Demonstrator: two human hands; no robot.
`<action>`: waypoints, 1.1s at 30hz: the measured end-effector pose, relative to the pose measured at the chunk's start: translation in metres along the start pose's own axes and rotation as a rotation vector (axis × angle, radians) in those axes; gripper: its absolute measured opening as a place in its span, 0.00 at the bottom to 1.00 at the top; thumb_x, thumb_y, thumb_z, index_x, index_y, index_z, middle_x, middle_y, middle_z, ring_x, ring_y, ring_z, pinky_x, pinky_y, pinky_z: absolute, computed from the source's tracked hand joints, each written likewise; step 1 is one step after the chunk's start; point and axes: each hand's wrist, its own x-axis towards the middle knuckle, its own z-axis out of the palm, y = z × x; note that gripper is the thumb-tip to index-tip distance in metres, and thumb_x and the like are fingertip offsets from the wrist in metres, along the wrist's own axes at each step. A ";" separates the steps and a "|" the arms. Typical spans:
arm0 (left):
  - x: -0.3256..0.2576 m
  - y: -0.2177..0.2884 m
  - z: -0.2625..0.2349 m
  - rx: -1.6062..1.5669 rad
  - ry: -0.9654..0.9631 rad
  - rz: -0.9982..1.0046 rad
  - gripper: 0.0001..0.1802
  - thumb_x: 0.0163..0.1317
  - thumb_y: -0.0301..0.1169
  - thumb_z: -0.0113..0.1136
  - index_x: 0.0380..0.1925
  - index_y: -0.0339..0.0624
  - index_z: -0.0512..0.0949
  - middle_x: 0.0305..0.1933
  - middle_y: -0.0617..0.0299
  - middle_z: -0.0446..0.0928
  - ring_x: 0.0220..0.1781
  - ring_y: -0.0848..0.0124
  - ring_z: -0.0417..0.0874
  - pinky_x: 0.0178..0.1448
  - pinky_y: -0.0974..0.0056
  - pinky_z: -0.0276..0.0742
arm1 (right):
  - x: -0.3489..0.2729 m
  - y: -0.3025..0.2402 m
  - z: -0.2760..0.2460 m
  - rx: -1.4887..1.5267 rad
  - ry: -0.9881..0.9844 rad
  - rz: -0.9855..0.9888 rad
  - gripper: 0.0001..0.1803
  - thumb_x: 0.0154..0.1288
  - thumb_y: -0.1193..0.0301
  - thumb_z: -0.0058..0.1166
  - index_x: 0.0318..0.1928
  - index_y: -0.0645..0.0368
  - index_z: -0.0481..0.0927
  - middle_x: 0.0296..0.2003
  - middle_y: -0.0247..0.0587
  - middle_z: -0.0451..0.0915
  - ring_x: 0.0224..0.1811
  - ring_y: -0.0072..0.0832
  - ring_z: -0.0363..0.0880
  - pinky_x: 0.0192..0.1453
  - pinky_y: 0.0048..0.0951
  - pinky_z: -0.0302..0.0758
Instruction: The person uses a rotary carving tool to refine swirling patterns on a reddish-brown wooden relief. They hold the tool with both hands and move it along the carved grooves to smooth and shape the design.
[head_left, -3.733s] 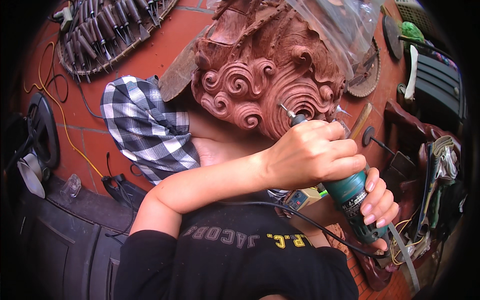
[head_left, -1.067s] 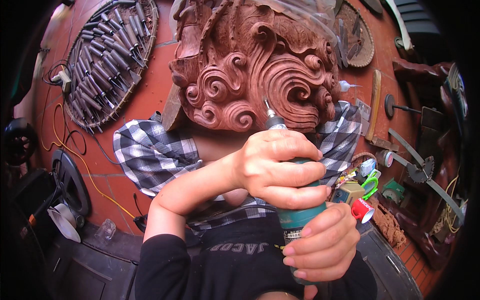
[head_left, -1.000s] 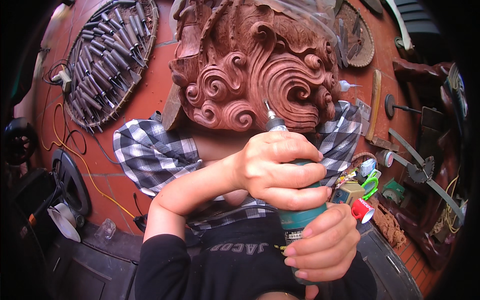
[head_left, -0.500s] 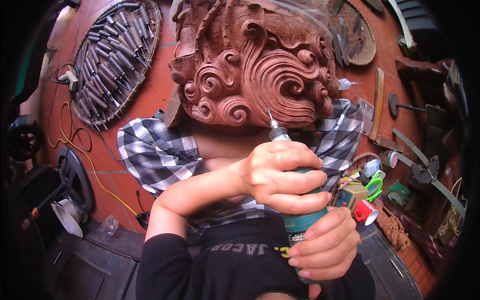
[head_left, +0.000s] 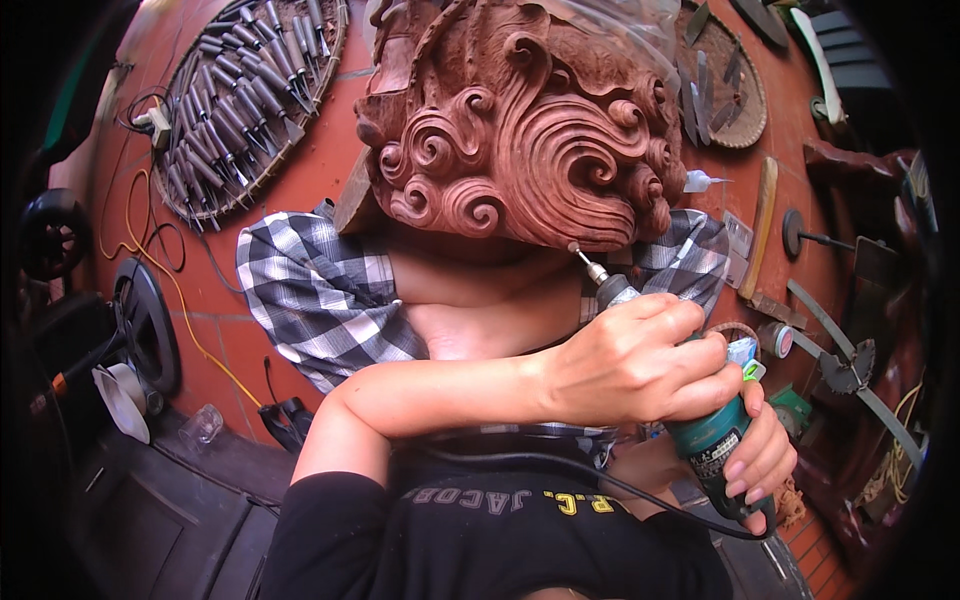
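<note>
A green die grinder (head_left: 700, 432) slants up from the lower right in both of my hands. My left hand (head_left: 640, 362) reaches across from the left and is wrapped round its front part. Lower down, my right hand (head_left: 765, 455) grips the rear of the body. The small burr (head_left: 574, 247) at its tip is at the bottom edge of a reddish-brown wood carving (head_left: 530, 150) with curls and wave-like grooves. Whether the burr touches the wood I cannot tell. A black cable (head_left: 620, 485) runs from the grinder across my black shirt.
Many chisels lie in a woven tray (head_left: 325, 85) at the far left. Another round basket (head_left: 755, 110) with blades stands at the far right. Checked cloth (head_left: 310, 285) covers my bent legs below the carving. A yellow cord (head_left: 200, 345) crosses the tiled floor (head_left: 225, 300).
Both hands have moved right with the grinder, which is tilted more. Its burr has gone from the carved face to the lower edge. The black cable has come into sight.
</note>
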 end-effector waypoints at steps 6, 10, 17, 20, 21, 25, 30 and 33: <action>0.001 -0.003 0.005 0.079 0.000 -0.024 0.14 0.48 0.34 0.64 0.39 0.55 0.82 0.37 0.70 0.80 0.36 0.71 0.82 0.38 0.67 0.80 | 0.012 0.007 -0.036 0.123 -0.197 0.041 0.17 0.61 0.49 0.70 0.30 0.42 0.77 0.26 0.17 0.81 0.34 0.16 0.79 0.55 0.29 0.64; 0.007 -0.007 0.007 0.107 0.033 -0.024 0.14 0.48 0.35 0.64 0.37 0.56 0.83 0.35 0.71 0.80 0.35 0.72 0.82 0.37 0.67 0.80 | 0.020 0.013 -0.037 0.140 -0.213 0.035 0.17 0.62 0.48 0.68 0.31 0.43 0.78 0.26 0.18 0.81 0.34 0.16 0.79 0.55 0.29 0.64; 0.004 -0.016 -0.001 0.094 0.023 -0.035 0.13 0.48 0.34 0.63 0.36 0.57 0.83 0.35 0.73 0.80 0.36 0.72 0.82 0.37 0.69 0.79 | 0.021 0.019 -0.034 0.084 -0.226 0.071 0.17 0.62 0.48 0.68 0.31 0.43 0.78 0.26 0.19 0.80 0.34 0.17 0.79 0.55 0.30 0.64; 0.003 -0.022 -0.005 0.100 0.035 -0.025 0.13 0.48 0.34 0.64 0.37 0.57 0.84 0.35 0.73 0.80 0.37 0.72 0.82 0.36 0.69 0.79 | 0.021 0.024 -0.033 0.074 -0.247 0.063 0.17 0.62 0.48 0.68 0.31 0.43 0.77 0.27 0.19 0.80 0.35 0.17 0.79 0.56 0.31 0.64; 0.003 -0.024 -0.006 0.102 0.028 -0.021 0.13 0.48 0.34 0.64 0.37 0.57 0.84 0.35 0.73 0.80 0.37 0.72 0.82 0.37 0.68 0.79 | 0.022 0.025 -0.034 0.066 -0.265 0.064 0.17 0.63 0.48 0.67 0.31 0.43 0.77 0.27 0.19 0.80 0.35 0.17 0.79 0.56 0.31 0.64; 0.004 -0.030 -0.011 0.106 0.034 -0.020 0.13 0.49 0.33 0.64 0.37 0.56 0.84 0.35 0.73 0.80 0.36 0.72 0.83 0.35 0.68 0.81 | 0.024 0.032 -0.033 0.060 -0.278 0.074 0.17 0.64 0.48 0.67 0.33 0.43 0.77 0.28 0.20 0.81 0.36 0.18 0.80 0.57 0.32 0.63; 0.005 -0.035 -0.013 0.132 0.051 -0.013 0.12 0.49 0.33 0.63 0.36 0.56 0.84 0.35 0.72 0.80 0.35 0.73 0.83 0.34 0.68 0.81 | 0.026 0.038 -0.024 0.018 -0.264 0.070 0.18 0.70 0.47 0.65 0.36 0.46 0.79 0.30 0.24 0.85 0.36 0.20 0.82 0.57 0.34 0.63; 0.005 -0.035 -0.013 0.130 0.051 -0.016 0.12 0.48 0.34 0.63 0.36 0.56 0.84 0.34 0.72 0.80 0.35 0.73 0.82 0.34 0.68 0.80 | 0.027 0.040 -0.026 0.060 -0.266 0.076 0.17 0.66 0.48 0.67 0.33 0.43 0.78 0.29 0.20 0.82 0.36 0.17 0.80 0.57 0.32 0.63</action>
